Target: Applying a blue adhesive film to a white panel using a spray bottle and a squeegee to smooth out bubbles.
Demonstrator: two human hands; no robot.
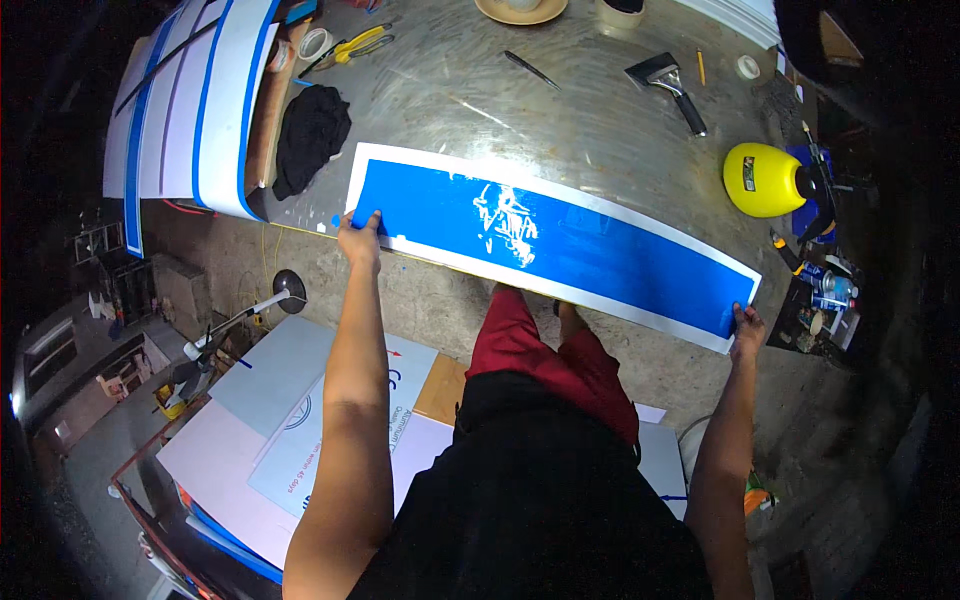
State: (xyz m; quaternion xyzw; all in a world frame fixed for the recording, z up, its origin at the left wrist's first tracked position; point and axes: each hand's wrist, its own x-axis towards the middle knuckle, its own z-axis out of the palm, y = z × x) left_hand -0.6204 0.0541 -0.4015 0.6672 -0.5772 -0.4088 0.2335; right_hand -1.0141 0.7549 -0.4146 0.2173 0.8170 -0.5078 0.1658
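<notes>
A long white panel (600, 208) with a glossy blue face lies along the near edge of the metal table, slanting down to the right. Light glares off the middle of the blue. My left hand (362, 240) pinches its near left corner, thumb on the blue face and the other fingers mostly hidden. At the opposite end, my right hand (747, 330) grips the right edge in the same way, thumb on top. Beyond the panel's left end lies a crumpled black cloth (311, 140).
On the metal table (430, 90) are a squeegee (668, 90), a black pen (532, 69), a pencil (701, 67), yellow-handled scissors (355, 48) and tape rolls (315, 43). A yellow spray bottle (762, 180) stands at right. Blue-striped white panels (222, 100) are stacked at left. Large sheets (270, 400) lie behind me.
</notes>
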